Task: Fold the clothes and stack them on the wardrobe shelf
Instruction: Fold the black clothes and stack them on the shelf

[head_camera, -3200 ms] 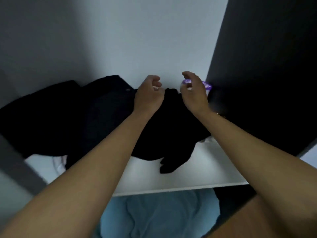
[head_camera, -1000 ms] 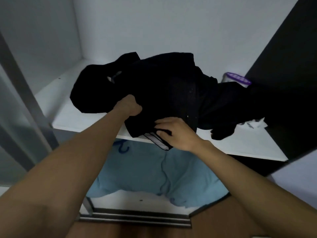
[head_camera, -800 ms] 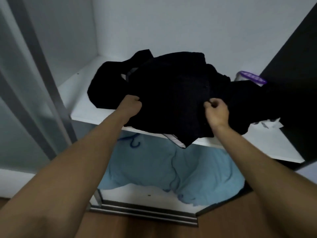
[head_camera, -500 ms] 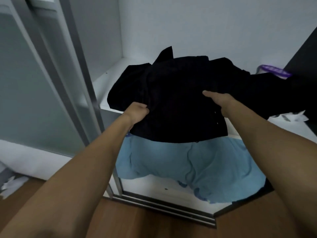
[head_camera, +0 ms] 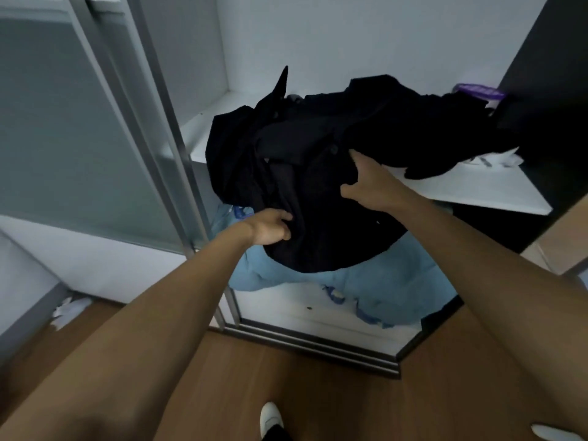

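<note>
White wardrobe shelf (head_camera: 477, 192) carries one heap of black clothes (head_camera: 334, 218), partly hung over its near edge; separate pcs can't be counted. Fabric is gripped low by left hand (head_camera: 269, 227) & pinched higher by right hand (head_camera: 369, 186). One garment should be drawn clear w/o dragging the rest. One blue cloth (head_camera: 381, 288) lies below.

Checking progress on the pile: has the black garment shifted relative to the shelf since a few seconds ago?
Yes. The black garment now hangs well over the front edge of the shelf, drawn outward and down.
</note>
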